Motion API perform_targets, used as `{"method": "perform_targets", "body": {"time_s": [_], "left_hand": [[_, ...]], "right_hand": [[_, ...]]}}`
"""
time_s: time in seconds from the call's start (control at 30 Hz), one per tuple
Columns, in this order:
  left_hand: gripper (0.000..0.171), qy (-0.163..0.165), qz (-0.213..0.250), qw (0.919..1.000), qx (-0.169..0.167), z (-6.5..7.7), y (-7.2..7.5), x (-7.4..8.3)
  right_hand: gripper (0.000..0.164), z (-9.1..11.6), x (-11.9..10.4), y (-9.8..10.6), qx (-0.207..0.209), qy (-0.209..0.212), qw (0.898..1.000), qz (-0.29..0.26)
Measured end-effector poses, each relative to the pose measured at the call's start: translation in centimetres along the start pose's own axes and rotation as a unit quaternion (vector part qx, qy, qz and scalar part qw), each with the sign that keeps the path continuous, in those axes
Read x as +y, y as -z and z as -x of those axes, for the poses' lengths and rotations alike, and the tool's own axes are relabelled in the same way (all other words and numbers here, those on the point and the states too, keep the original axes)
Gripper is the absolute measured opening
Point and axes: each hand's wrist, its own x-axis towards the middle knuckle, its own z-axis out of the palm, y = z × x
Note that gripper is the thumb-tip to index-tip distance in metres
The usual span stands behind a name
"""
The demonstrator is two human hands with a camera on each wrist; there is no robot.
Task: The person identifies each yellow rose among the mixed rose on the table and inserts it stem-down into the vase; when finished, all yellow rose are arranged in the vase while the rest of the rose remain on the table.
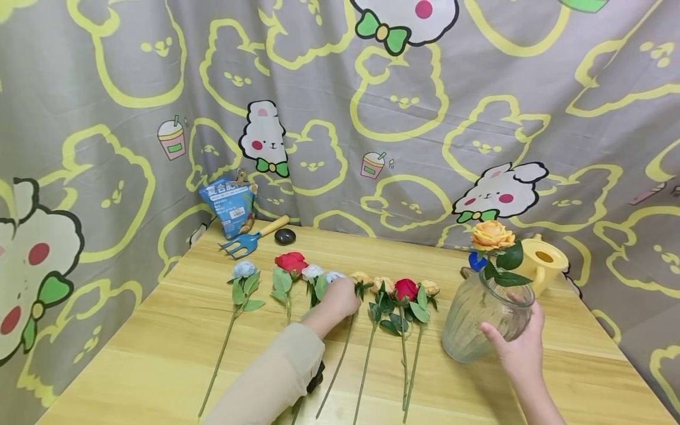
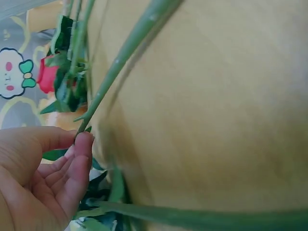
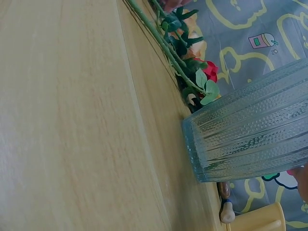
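My left hand point(image 1: 340, 300) is over the row of roses and pinches a green stem point(image 2: 110, 77) between thumb and fingertips. That stem appears to lead up to a yellow rose point(image 1: 361, 277), partly hidden by the hand. On the right, my right hand point(image 1: 517, 342) grips the side of a ribbed clear glass vase point(image 1: 473, 321), thumb in front. One orange-yellow rose point(image 1: 493, 236) with dark leaves stands in the vase. Only a bit of the right hand shows at the edge of the right wrist view, beside the vase.
Blue roses point(image 1: 245, 270), red roses point(image 1: 406, 289) and pale yellow ones lie across the wooden table point(image 1: 159, 330). At the back left are a blue bag point(image 1: 229, 206), a hand fork point(image 1: 247, 242) and a black stone point(image 1: 285, 236). A yellow watering can point(image 1: 547, 262) stands behind the vase.
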Motion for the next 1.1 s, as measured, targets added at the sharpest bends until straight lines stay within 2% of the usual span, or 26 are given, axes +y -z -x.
{"method": "perform_targets", "body": {"time_s": [0.2, 0.3, 0.53, 0.67, 0.77, 0.93, 1.03, 1.1], "left_hand": [[0.041, -0.033, 0.042, 0.9985, 0.013, 0.2, 1.2, 0.2], [0.046, -0.039, 0.070, 0.9967, 0.013, 0.2, 2.3, 0.3], [0.044, -0.060, 0.097, 0.9930, 0.029, -0.2, 5.4, 0.8], [0.033, -0.079, 0.120, 0.9888, 0.039, -0.1, 7.6, 1.8], [0.023, -0.095, 0.170, 0.9800, 0.043, 0.1, 9.1, 2.8], [0.019, -0.122, 0.244, 0.9606, 0.056, 0.6, 11.6, 4.8], [0.017, -0.152, 0.269, 0.9495, 0.053, 1.0, 13.0, 6.4], [0.015, -0.180, 0.292, 0.9381, 0.047, 1.4, 13.9, 7.6]], "right_hand": [[0.086, 0.1, 0.1, -0.1, 0.001, -0.001, 1.000, 0.000], [0.085, 0.1, 0.1, -0.1, 0.001, 0.004, 1.000, -0.002], [0.085, 0.1, 0.2, -0.1, 0.001, 0.019, 1.000, -0.016], [0.085, 0.1, 0.3, -0.2, 0.001, 0.023, 0.999, -0.023], [0.085, 0.1, 0.3, -0.2, -0.002, 0.020, 0.999, -0.025], [0.086, 0.1, 0.3, -0.1, -0.001, 0.017, 1.000, -0.022], [0.086, 0.1, 0.3, -0.1, 0.000, 0.020, 1.000, -0.022], [0.086, 0.1, 0.3, -0.1, -0.001, 0.022, 0.999, -0.023]]}}
